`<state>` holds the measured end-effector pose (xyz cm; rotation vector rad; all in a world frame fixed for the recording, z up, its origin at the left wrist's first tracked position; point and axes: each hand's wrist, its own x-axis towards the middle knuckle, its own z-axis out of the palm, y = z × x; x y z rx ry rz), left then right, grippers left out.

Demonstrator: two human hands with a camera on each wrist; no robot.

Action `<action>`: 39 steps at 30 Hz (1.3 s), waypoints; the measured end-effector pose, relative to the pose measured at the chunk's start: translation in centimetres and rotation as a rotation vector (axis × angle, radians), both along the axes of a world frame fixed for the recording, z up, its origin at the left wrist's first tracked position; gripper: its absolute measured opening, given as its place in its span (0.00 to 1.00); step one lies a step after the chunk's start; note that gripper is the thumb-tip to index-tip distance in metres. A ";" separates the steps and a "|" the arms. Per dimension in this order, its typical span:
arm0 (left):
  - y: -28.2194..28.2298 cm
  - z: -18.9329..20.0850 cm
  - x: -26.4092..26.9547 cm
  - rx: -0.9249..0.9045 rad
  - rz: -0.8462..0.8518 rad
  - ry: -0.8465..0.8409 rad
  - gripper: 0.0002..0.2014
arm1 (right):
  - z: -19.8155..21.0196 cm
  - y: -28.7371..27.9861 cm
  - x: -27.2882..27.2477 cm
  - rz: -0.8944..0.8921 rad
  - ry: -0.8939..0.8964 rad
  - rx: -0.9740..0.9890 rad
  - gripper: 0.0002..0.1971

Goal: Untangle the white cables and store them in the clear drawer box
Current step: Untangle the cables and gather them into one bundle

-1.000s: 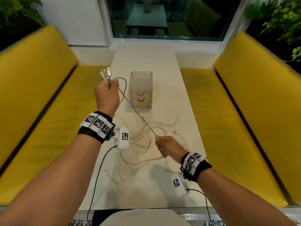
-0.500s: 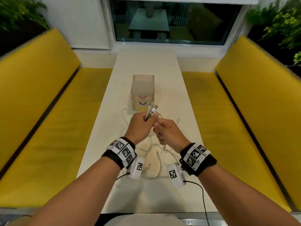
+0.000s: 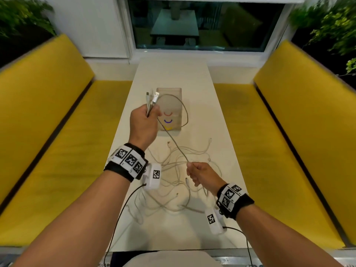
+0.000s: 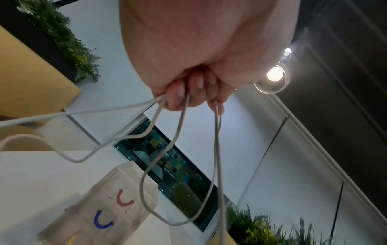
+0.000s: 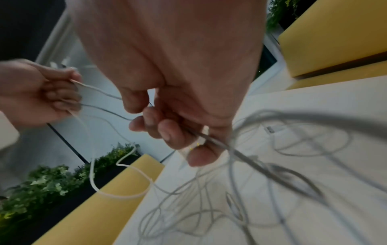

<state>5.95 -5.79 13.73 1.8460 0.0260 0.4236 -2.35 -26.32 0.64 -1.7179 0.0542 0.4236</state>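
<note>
My left hand (image 3: 143, 122) is raised over the table's left side and grips a bundle of white cable ends (image 3: 152, 99), plugs sticking up. In the left wrist view its fingers (image 4: 194, 92) clamp several strands with one loop (image 4: 180, 182) hanging down. A taut cable (image 3: 173, 140) runs from it to my right hand (image 3: 202, 174), which pinches that strand low above the tangle; the right fingers (image 5: 167, 131) curl round it. The tangled white cables (image 3: 179, 189) lie on the table. The clear drawer box (image 3: 170, 112), with red, blue and yellow handles, stands behind my left hand, its drawers closed.
The white table (image 3: 221, 120) is narrow, with yellow bench seats (image 3: 63, 141) on both sides. A window (image 3: 202, 24) and wall close off the far end. Plants (image 3: 331, 29) stand behind the backrests. Black camera leads (image 3: 123, 212) hang from my wrists.
Half a second ago both hands met near the box front. Now the left hand has lifted up and left with the plug bundle, and the right has drawn back, stretching one strand between them.
</note>
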 end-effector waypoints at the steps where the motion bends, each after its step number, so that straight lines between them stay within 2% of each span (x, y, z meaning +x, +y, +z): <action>1: 0.2 0.3 0.3 -0.017 0.036 -0.025 0.15 | -0.5 -0.1 -0.1 -0.002 0.036 0.003 0.22; 3: 0.7 1.2 0.8 -0.059 0.081 -0.063 0.15 | -1.7 -0.4 -0.5 -0.009 0.093 0.001 0.23; 7: 1.1 1.5 1.1 -0.052 0.048 -0.039 0.14 | -2.2 -1.3 -0.5 -0.022 0.113 -0.023 0.21; 10: 0.9 0.6 0.7 -0.048 0.044 -0.005 0.16 | -0.5 -1.5 0.1 -0.075 0.114 0.011 0.18; 12: 0.6 -0.1 0.4 -0.059 0.034 0.041 0.18 | 1.0 -1.7 0.6 -0.115 0.116 0.106 0.16; 16: -0.2 -1.0 -0.4 -0.043 0.014 0.090 0.09 | 4.3 -1.8 1.7 -0.126 0.110 0.307 0.13; 18: -0.9 -1.2 -1.0 -0.034 -0.010 0.091 0.11 | 5.9 -1.8 2.2 -0.080 0.057 0.322 0.12; 23: -2.8 -2.0 -2.5 0.045 -0.279 0.214 0.30 | 10.0 -0.7 3.1 0.049 -0.163 0.081 0.14; 24: -3.2 -2.2 -2.8 0.044 -0.332 0.220 0.30 | 10.5 -0.3 3.2 0.081 -0.222 0.011 0.14; 27: -3.7 -2.2 -3.1 0.061 -0.357 0.183 0.20 | 10.8 0.4 3.9 0.165 -0.352 -0.196 0.10; 30: -3.2 -2.5 -2.3 0.074 -0.323 0.179 0.19 | 10.3 0.0 5.2 0.148 -0.386 -0.368 0.08; 34: -2.4 -2.2 -2.1 -0.050 -0.250 0.203 0.20 | 10.0 -1.4 7.4 -0.001 -0.521 -0.617 0.09; 37: -2.1 -2.1 -1.7 -0.187 -0.136 0.193 0.16 | 9.1 -2.7 9.3 -0.170 -0.551 -0.743 0.11; 39: -1.7 -2.4 -1.3 -0.315 -0.123 0.187 0.11 | 8.5 -2.9 9.5 -0.266 -0.547 -0.788 0.14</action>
